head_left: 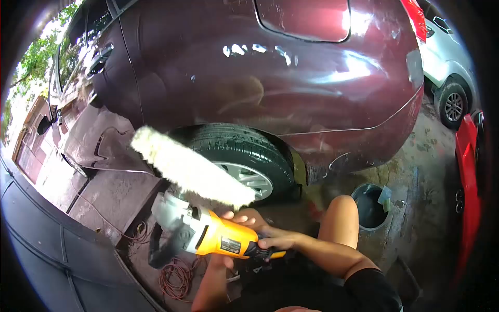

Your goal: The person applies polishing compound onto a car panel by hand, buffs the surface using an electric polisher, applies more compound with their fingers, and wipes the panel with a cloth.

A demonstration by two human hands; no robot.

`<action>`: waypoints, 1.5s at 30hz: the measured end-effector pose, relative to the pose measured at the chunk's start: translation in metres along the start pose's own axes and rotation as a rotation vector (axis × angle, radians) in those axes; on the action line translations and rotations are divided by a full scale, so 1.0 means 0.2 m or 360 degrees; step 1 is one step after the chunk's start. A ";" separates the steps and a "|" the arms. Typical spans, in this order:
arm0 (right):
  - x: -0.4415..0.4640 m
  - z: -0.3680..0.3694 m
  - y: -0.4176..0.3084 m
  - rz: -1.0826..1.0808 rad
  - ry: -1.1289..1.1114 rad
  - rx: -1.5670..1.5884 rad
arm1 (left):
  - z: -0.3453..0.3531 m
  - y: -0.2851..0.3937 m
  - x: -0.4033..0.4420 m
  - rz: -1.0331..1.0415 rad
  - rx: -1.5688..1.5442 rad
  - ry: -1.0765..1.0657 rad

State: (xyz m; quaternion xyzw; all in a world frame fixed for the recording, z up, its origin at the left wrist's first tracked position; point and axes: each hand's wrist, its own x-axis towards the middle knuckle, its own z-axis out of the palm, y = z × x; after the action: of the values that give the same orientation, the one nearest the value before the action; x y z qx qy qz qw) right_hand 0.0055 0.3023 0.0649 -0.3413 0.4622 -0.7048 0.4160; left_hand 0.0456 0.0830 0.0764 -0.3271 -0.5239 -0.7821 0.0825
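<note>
A yellow and grey polisher (227, 236) with a thick white wool pad (189, 166) is held in front of my body. The pad appears nearly edge-on, overlapping the view of the rear wheel (253, 179). Around the polisher's rear handle, my right hand (278, 238) is closed. My left hand (222, 261) grips the yellow body from below, partly hidden by it. Beyond the tool stands a maroon car's rear side panel (208, 83), with several white marks or reflections (259, 48) below the fuel flap (306, 18). I cannot tell whether the pad is spinning.
A dark bucket (370, 221) with a cloth (384, 196) on its rim stands right of my knee. An orange-red cord (176, 278) lies coiled on the floor at lower left. A dark panelled surface (36, 234) borders the left. A red panel (468, 177) and a white car (449, 52) are at right.
</note>
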 end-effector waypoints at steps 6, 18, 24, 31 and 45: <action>-0.05 0.16 -0.09 -0.0428 0.0759 -0.0457 | 0.08 0.06 0.35 -0.0120 -0.0203 0.0236; -0.07 0.13 -0.36 -0.0610 0.1773 -0.0875 | 0.38 0.07 1.11 -0.0272 -0.0158 0.0164; -0.01 0.11 -0.40 -0.0705 0.1689 -0.0842 | 0.33 0.14 1.12 -0.0137 -0.0246 0.0192; 0.14 0.12 -0.49 -0.0530 0.1590 -0.0967 | 0.11 0.27 1.17 -0.0291 -0.0191 0.0125; -0.12 0.11 -0.43 -0.0580 0.1683 -0.1003 | 0.38 0.09 1.12 -0.0139 -0.0335 0.0276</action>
State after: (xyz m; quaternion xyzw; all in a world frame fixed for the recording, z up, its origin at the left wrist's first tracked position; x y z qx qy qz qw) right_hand 0.0111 0.3349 0.1507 -0.1266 0.7244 -0.6679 -0.1149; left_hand -0.0875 0.1889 0.2417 -0.2420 -0.4436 -0.8609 0.0587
